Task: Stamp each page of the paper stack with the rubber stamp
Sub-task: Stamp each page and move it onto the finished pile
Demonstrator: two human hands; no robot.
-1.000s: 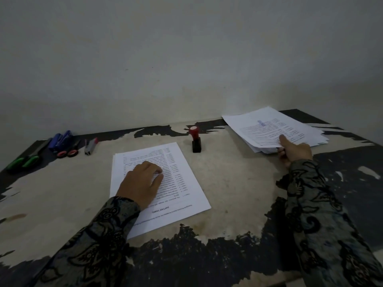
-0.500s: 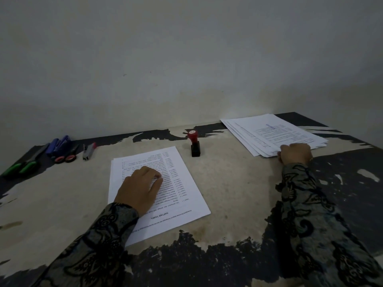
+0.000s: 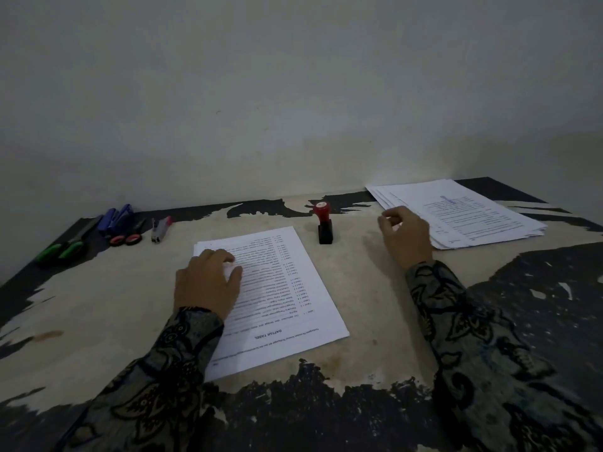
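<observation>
A worn table [image 3: 359, 288] is filling the lower frame. A paper stack [image 3: 277, 288] is lying at centre, with stamped pages [image 3: 473, 216] piled at right. The left hand [image 3: 207, 283] is pressing on the stack, fingers bent, gripping nothing. The right hand [image 3: 406, 234] is hovering beside the pile, loosely curled, empty. The rubber stamp [image 3: 323, 223] is standing upright between them.

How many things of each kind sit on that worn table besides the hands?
White printed paper stacks: 2
Red-topped black rubber stamp: 1
Green-handled tool: 1
Red-handled scissors: 1
Blue items, unclear: 2
Grey and red stapler-like item: 1
Total: 8
</observation>
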